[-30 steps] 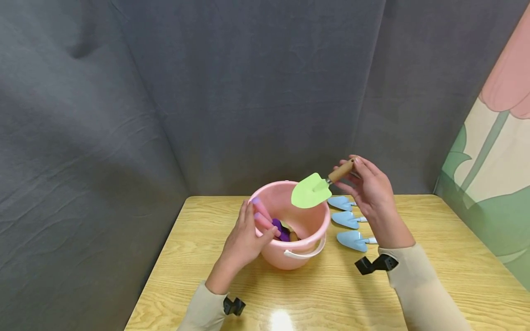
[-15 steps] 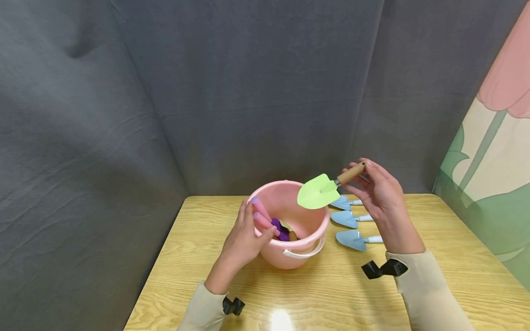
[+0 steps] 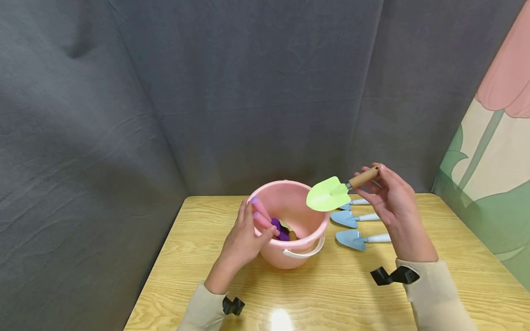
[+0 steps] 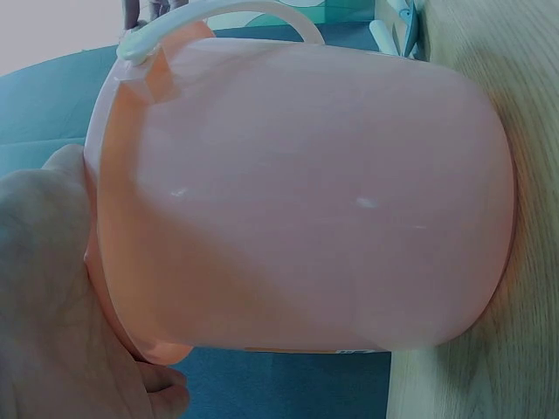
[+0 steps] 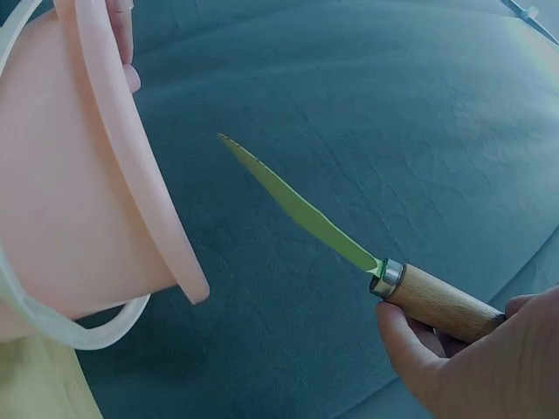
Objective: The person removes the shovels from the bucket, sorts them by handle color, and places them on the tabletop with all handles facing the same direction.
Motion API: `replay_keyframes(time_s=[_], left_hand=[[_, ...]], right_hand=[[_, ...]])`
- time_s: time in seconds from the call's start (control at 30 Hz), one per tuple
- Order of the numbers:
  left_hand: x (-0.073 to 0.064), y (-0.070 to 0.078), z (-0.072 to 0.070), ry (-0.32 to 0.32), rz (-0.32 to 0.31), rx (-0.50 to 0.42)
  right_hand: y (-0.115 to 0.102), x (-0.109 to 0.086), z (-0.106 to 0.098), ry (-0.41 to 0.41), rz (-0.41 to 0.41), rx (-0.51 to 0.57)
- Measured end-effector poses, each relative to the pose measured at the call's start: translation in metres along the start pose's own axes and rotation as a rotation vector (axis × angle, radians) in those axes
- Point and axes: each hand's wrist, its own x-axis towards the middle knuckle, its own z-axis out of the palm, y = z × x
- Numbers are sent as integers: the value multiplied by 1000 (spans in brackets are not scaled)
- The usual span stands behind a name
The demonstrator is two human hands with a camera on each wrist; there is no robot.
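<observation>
A pink bucket (image 3: 281,258) stands upright on the table, its white carrying handle (image 3: 309,253) hanging down at the near right. My left hand (image 3: 243,241) grips the bucket's left rim; in the left wrist view its fingertips bend round the rim edge. Up at the bucket's right side, my right hand (image 3: 395,197) holds a small garden trowel by its wooden handle (image 5: 445,305). The trowel's light green blade (image 3: 328,194) points left and overlaps the rim in the head view. Inside the bucket lie pink handles (image 3: 261,210), a purple piece (image 3: 279,230) and a brown wooden handle (image 3: 292,236).
To the right of the bucket lie three light blue trowels in a row: the near one (image 3: 351,239), the middle one (image 3: 344,219) and the far one (image 3: 360,202), partly hidden. A dark grey curtain (image 3: 265,101) hangs behind the wooden table (image 3: 198,276).
My right hand has moved to the right and slightly down with the green trowel, carrying the blade from over the bucket to its right rim. My left hand has stayed on the rim.
</observation>
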Motion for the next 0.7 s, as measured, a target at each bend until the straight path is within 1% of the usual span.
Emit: replay_keyframes(time_s=[0.17, 0.5, 0.63, 0.7], left_hand=[[0, -1, -1, -3, -2, -9], [2, -3, -1, -6, 1, -9], [2, -3, 0, -7, -2, -10], [2, -3, 0, -7, -1, -10]], right_hand=[[-5, -3, -8, -6, 13, 34], [-14, -11, -25, -17, 26, 144], [-17, -15, -35, -20, 43, 216], [-19, -17, -39, -22, 44, 234]])
